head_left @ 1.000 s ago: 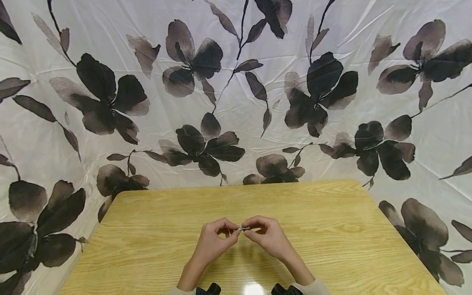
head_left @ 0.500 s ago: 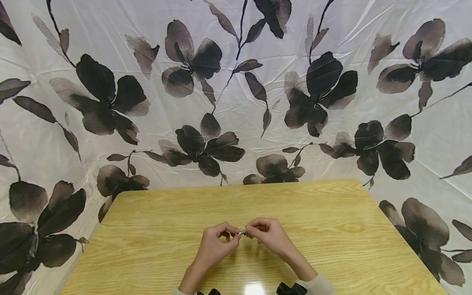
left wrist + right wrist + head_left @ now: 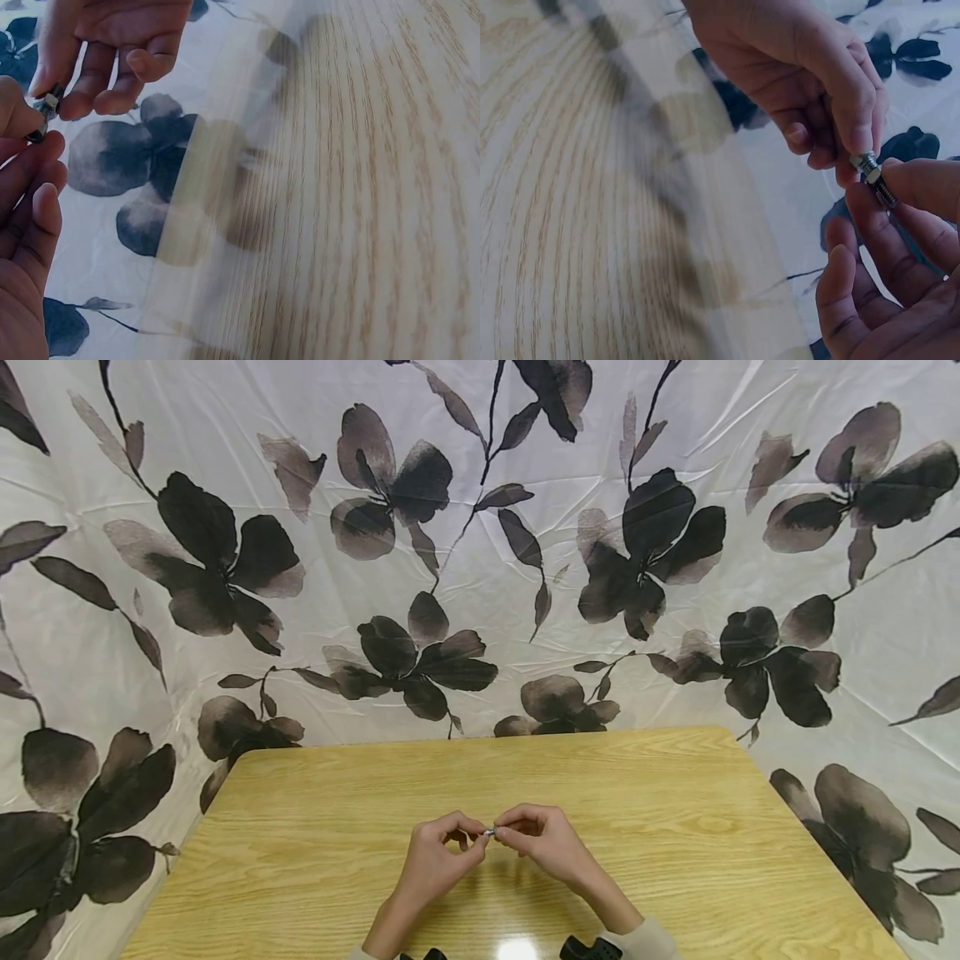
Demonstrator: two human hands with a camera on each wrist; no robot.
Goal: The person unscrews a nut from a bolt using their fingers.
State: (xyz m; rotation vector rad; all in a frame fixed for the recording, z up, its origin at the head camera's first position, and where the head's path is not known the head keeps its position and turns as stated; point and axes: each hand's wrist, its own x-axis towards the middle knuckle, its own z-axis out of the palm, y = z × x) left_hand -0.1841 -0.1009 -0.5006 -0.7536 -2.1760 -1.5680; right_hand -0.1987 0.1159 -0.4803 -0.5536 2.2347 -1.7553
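Above the table, a small metal bolt (image 3: 886, 193) with a dark threaded shank and a silver nut (image 3: 872, 175) on it spans both hands' fingertips. My left hand (image 3: 442, 856) pinches its silver end between thumb and forefinger. From the other side, the thumb and forefinger of my right hand (image 3: 551, 847) pinch around the dark threaded part. In the left wrist view the nut shows between the two sets of fingertips, which cover the bolt's ends. The other fingers of both hands are loosely bent.
A light wood-grain table (image 3: 315, 810) lies beneath the hands. Behind it and along its sides hangs a white cloth (image 3: 525, 610) printed with dark flowers. Black wrist devices (image 3: 592, 947) show at the bottom edge.
Both hands have come slightly lower in the head view. My right fingers closed over the dark shank, then shifted their grip on it. The left hand keeps its pinch.
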